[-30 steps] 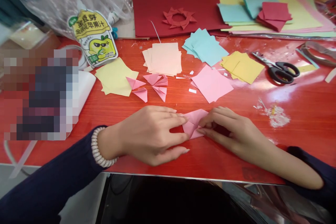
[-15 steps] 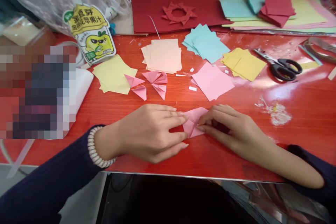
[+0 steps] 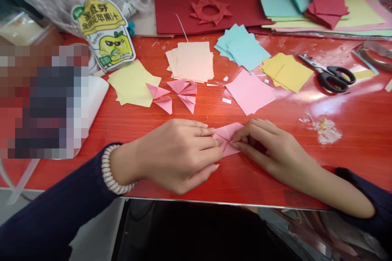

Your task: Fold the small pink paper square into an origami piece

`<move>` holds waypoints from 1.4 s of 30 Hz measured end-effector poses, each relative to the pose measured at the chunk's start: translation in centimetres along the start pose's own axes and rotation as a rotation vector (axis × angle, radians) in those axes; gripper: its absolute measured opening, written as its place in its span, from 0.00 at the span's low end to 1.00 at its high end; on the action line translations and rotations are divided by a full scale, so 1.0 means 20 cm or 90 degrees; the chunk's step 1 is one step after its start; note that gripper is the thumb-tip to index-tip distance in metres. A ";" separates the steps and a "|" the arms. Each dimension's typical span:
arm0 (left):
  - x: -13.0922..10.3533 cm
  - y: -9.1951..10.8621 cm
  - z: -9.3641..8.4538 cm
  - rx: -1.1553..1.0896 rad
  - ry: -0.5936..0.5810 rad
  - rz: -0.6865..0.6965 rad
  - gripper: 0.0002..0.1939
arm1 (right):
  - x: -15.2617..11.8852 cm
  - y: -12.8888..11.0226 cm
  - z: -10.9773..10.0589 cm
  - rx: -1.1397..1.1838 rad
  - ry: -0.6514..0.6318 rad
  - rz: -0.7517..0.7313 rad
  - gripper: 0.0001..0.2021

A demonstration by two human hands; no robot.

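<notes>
Both hands met over a small folded pink paper piece (image 3: 228, 138) that lay flat on the glossy red tabletop (image 3: 275, 179), close to its near edge and roughly midway along it. The left hand (image 3: 177, 153), with a pearl bead bracelet (image 3: 110, 171) at the wrist, pressed its fingertips down on the left part of the paper; the right hand (image 3: 269, 147) pinched and pressed the right part with its fingertips, so both hands were closed in on that one piece, fingertips almost touching.

Farther in from the near edge lay four finished pink folded triangles (image 3: 176, 94) (grouped loosely, some touching). Just behind them sat a stack of peach paper squares (image 3: 191, 61), with pale yellow squares (image 3: 133, 83) to the left, a pink square sheet (image 3: 249, 91) to the right, light blue squares (image 3: 241, 47) and mustard yellow squares (image 3: 288, 72) beyond that. Black-handled scissors (image 3: 329, 74) rested toward the right edge. Near the far left corner stood a yellow printed drink pouch (image 3: 104, 34). Along the far edge a dark red paper sheet (image 3: 183, 4) carried a red folded paper ring (image 3: 210, 10).
</notes>
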State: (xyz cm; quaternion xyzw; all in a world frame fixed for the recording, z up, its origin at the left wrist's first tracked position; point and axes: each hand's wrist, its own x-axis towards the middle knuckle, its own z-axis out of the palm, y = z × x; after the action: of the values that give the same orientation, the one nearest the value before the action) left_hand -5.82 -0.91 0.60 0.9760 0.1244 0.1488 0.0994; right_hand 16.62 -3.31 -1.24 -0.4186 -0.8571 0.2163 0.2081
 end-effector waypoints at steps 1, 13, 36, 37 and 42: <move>0.00 0.00 0.00 0.000 -0.001 0.001 0.14 | 0.00 0.00 0.00 -0.002 0.001 -0.005 0.04; -0.01 0.02 0.02 0.058 -0.017 0.020 0.14 | -0.03 0.02 0.00 0.054 -0.002 0.087 0.03; -0.01 0.02 0.02 0.074 0.007 0.020 0.13 | -0.19 0.15 -0.12 -0.210 -0.053 -0.176 0.19; -0.01 0.02 0.02 0.076 0.006 0.024 0.13 | -0.18 0.15 -0.13 -0.207 -0.039 -0.171 0.18; -0.02 0.00 0.02 0.069 0.007 0.049 0.14 | -0.15 0.16 -0.15 -0.135 0.008 -0.220 0.19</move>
State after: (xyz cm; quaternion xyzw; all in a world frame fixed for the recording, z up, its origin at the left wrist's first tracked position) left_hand -5.99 -0.98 0.06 0.9832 0.0948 0.1509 0.0398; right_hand 21.94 -3.36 -1.06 -0.2865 -0.9327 0.0833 0.2025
